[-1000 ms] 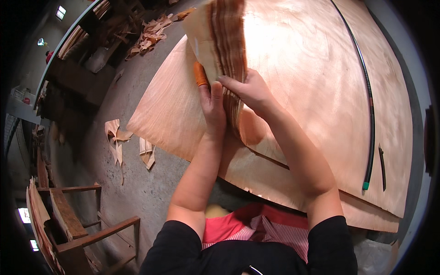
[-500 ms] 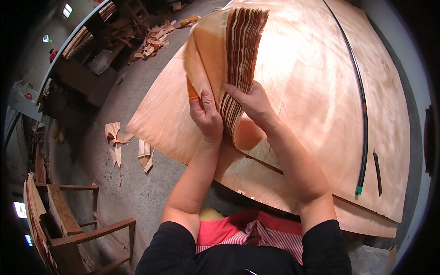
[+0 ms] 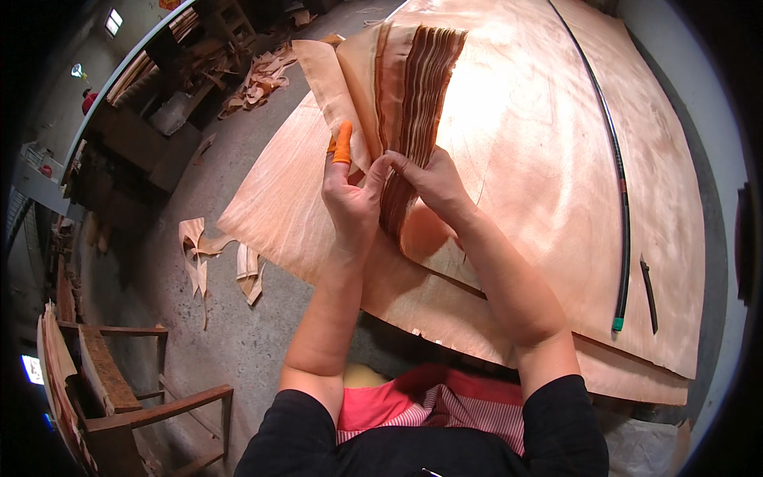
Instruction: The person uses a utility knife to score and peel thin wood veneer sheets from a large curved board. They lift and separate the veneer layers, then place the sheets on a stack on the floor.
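Observation:
A thick bundle of thin wood veneer sheets (image 3: 425,87) is held upright over the pale sheet-covered work surface, its layered edges brown and cream. My right hand (image 3: 437,183) grips its lower part, thumb on the near edges. My left hand (image 3: 354,195) is at the bundle's left side, its thumb tip meeting the right thumb. Orange finger covers (image 3: 342,143) show on its fingers. One pale veneer sheet (image 3: 324,75) leans away to the left, caught among the left fingers. The bundle's lower end curls toward me.
Large thin wood sheets (image 3: 540,199) lie stacked under my hands. To the right are a long black rod (image 3: 622,222) with a green end and a slim dark knife-like tool (image 3: 649,298). Veneer scraps (image 3: 195,246) litter the floor; a wooden frame (image 3: 159,409) stands at lower left.
My left fingers have come round into sight with their orange covers. A sheet has swung away leftward from the bundle, and the layered edges have fanned apart. The right hand keeps its grip.

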`<move>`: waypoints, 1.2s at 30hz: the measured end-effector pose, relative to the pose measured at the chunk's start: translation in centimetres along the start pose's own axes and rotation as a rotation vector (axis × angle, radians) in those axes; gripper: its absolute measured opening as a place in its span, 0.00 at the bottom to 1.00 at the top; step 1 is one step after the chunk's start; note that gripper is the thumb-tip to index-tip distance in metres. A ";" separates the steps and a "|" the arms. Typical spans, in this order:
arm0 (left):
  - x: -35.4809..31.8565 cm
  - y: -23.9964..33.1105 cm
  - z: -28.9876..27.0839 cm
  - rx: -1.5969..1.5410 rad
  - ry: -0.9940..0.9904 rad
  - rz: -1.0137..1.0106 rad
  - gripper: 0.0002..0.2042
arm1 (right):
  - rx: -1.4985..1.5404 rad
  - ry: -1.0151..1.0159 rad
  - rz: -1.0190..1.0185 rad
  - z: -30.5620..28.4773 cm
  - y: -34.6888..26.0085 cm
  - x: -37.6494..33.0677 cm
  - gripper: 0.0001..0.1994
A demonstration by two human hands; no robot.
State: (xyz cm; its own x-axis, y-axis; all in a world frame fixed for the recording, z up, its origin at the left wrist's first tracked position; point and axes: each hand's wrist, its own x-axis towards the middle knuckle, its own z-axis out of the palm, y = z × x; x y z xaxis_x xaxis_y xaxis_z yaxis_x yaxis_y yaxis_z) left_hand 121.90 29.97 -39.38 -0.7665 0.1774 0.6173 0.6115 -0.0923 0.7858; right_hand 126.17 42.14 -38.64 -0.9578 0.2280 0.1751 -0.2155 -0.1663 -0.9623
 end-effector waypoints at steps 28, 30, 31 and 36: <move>-0.2 -0.8 0.0 0.061 0.132 0.027 0.20 | -0.038 0.038 -0.080 0.6 0.1 -0.1 0.13; -0.2 -0.6 0.2 0.135 0.153 0.088 0.19 | -0.025 0.054 -0.089 0.5 0.4 -0.1 0.13; -0.2 -0.4 0.2 0.179 0.166 0.132 0.19 | -0.023 0.050 -0.085 0.5 0.4 -0.1 0.13; 0.1 0.0 -0.2 0.285 0.113 0.196 0.19 | -0.047 0.035 -0.087 0.5 0.1 0.0 0.13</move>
State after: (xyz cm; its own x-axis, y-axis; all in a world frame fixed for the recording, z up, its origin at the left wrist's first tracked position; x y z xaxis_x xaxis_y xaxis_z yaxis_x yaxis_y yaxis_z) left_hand 121.83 29.81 -39.31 -0.6364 0.0723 0.7680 0.7669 0.1659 0.6199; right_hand 126.06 41.65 -38.64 -0.9285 0.2727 0.2522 -0.2878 -0.0989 -0.9526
